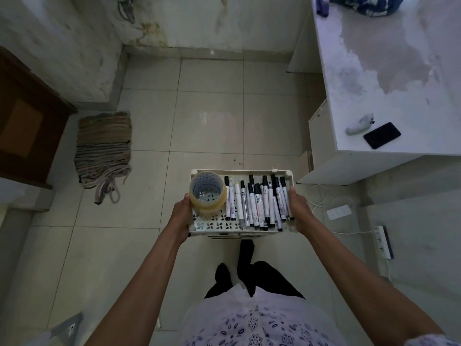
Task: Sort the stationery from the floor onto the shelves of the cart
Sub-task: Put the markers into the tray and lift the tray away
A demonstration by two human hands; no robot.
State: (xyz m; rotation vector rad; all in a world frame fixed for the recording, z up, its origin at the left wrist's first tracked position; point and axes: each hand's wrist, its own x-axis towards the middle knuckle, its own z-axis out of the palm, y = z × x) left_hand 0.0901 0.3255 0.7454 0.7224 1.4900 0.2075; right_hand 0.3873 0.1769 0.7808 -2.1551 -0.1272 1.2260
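gripping the cart [199, 227] sides with both hands, left [180, 211] and right [298, 206], markers [257, 203] and tape [208, 193] shelved; next, probably steadying or shifting.

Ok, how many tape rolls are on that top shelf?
2 tape rolls, stacked at the cart shelf's left end beside the markers; more could be hidden beneath.

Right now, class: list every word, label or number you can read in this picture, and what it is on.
No text here can be read.
Markers: print along the barrels, too small and blurred.
Tape: no print seen.
Phone: screen dark.
Cart: no label seen.
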